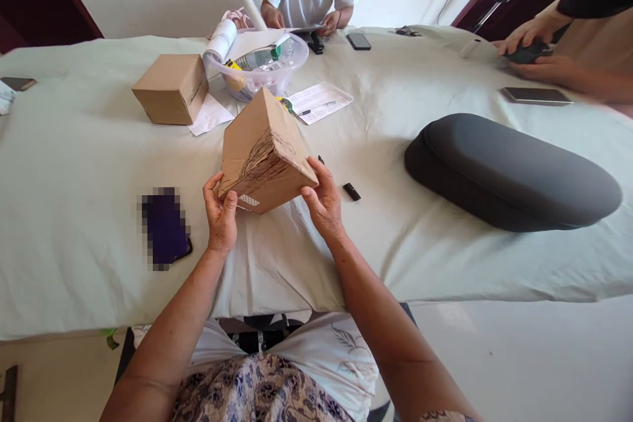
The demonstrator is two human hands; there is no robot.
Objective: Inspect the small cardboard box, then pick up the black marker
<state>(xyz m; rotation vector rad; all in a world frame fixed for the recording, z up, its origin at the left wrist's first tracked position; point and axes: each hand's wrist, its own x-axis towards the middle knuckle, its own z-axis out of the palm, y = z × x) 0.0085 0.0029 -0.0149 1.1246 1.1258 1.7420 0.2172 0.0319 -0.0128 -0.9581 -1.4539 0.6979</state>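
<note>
Between my two hands is a brown cardboard box [247,135], tilted so that one edge faces up toward me. Dark branching pen lines run across two of its faces, and a small white patterned patch shows low on the near face. My left hand [221,214] grips the lower left corner, thumb on the near face. The right corner is held by my right hand [324,201], with the thumb below and the fingers along the edge. A small black piece [351,192], perhaps a pen cap, lies on the cloth right of my right hand.
A second cardboard box [158,89] stands back left, beside a plastic basin [300,58] holding bottles and rolls. A paper sheet [326,102] with a pen lies behind. At right sits a large dark case [514,171]; at left, a blurred phone [165,227]. Two other people are at the table.
</note>
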